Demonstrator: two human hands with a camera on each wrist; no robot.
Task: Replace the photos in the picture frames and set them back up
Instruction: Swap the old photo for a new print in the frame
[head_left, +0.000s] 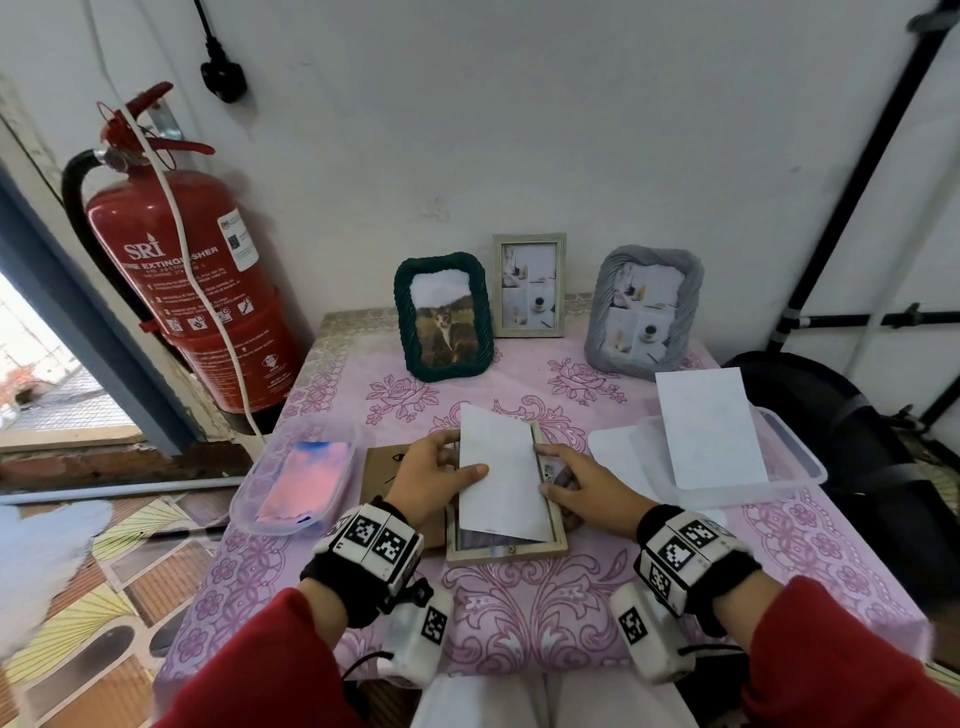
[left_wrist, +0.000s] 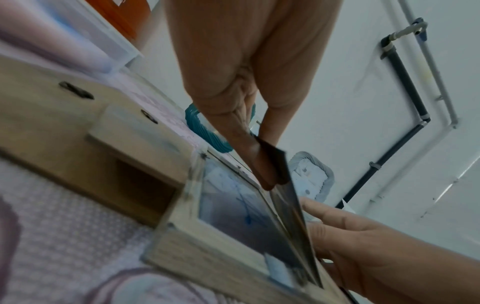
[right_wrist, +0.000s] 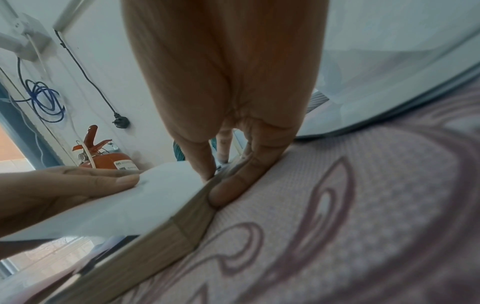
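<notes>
A light wooden frame (head_left: 506, 550) lies face down near the table's front edge, its back open. My left hand (head_left: 457, 462) pinches a photo (head_left: 501, 483), white side up, by its left edge, thumb on top, and holds it tilted over the frame's opening. In the left wrist view the fingers (left_wrist: 262, 164) clamp the photo (left_wrist: 288, 205) above the frame (left_wrist: 207, 253). My right hand (head_left: 550, 467) rests on the frame's right rim. Its thumb sits at the photo's edge and a straight finger (right_wrist: 233, 185) lies along the frame's side (right_wrist: 161, 242). The brown backing board (head_left: 382, 462) lies left of the frame.
Three frames stand at the back: a green rope one (head_left: 441, 317) with a cat photo, a pale wooden one (head_left: 529, 286) and a grey one (head_left: 641, 312). A clear tub (head_left: 249, 499) holds a pink photo; another tub (head_left: 800, 457) holds a white sheet. A fire extinguisher (head_left: 192, 291) stands left.
</notes>
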